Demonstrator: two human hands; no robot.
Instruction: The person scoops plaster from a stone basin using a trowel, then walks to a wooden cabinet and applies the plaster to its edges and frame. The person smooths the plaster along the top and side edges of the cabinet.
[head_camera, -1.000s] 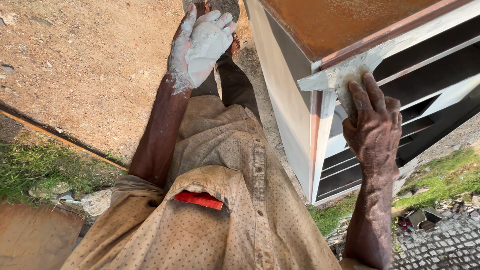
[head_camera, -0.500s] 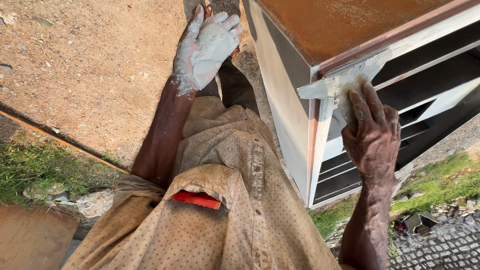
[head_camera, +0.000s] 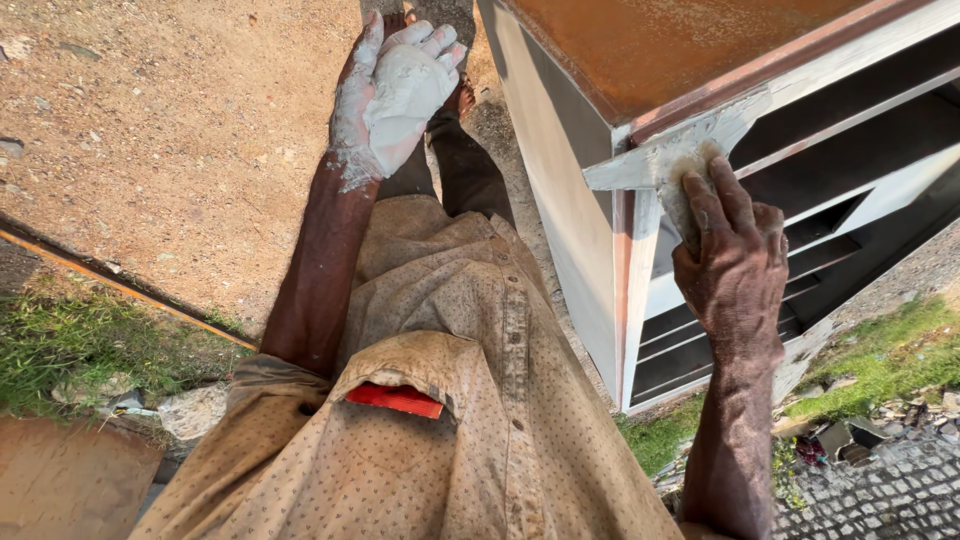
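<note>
A beige dotted shirt (head_camera: 450, 400) fills the lower middle, its chest pocket showing the edge of a red object (head_camera: 395, 399). Bare sandy ground (head_camera: 150, 120) spreads across the upper left, bordered by a thin dark strip (head_camera: 110, 280) with grass (head_camera: 70, 340) beneath it. Another grass patch (head_camera: 880, 360) lies at the right, beside grey paving stones (head_camera: 880, 490) and scattered rubble (head_camera: 830, 435).

Your support surface is bare dirt ground (head_camera: 150, 130), reddish-brown w/ small pebbles. A metal cabinet (head_camera: 570, 170) stands directly on it, rusty top, white sides. Your bare feet (head_camera: 462, 98) rest on the dirt beside the cabinet. A thin rail (head_camera: 120, 285) runs diag. along the dirt edge, next to a grass strip (head_camera: 70, 340).
</note>
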